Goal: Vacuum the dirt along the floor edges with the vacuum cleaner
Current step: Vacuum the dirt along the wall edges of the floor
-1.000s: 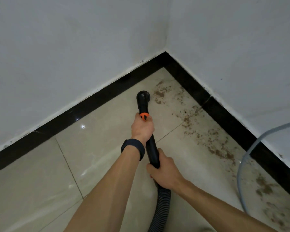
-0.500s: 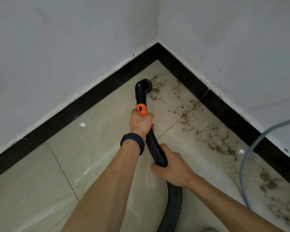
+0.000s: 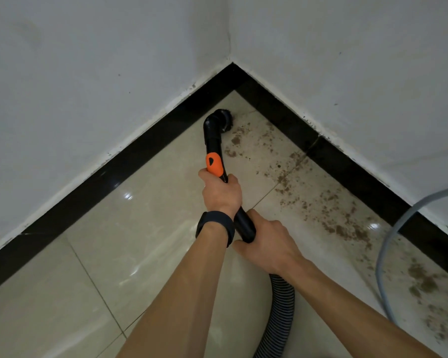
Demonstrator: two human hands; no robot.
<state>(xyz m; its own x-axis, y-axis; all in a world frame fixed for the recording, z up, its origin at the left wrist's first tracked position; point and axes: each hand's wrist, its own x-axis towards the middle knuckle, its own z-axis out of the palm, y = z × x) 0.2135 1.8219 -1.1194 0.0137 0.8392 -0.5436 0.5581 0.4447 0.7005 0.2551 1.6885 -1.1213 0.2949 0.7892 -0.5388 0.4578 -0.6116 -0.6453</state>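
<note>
A black vacuum wand (image 3: pixel 214 136) with an orange switch (image 3: pixel 214 164) points into the room's corner. Its round brush nozzle (image 3: pixel 224 120) touches the tiles just short of the black skirting. My left hand (image 3: pixel 221 193) grips the wand just below the orange switch; a dark band sits on that wrist. My right hand (image 3: pixel 265 240) grips the wand's lower end, where the ribbed black hose (image 3: pixel 279 313) begins. Brown dirt (image 3: pixel 339 223) lies scattered along the right-hand floor edge, from beside the nozzle to the frame's right side.
Two white walls meet at the corner (image 3: pixel 232 63) above black skirting (image 3: pixel 114 166). A grey cable (image 3: pixel 388 239) hangs down the right wall and runs over the beige tile floor (image 3: pixel 140 228).
The wand has slid forward, so the nozzle now sits nearer the corner, at the top of the dirt trail. Both hands keep their grip and have followed it.
</note>
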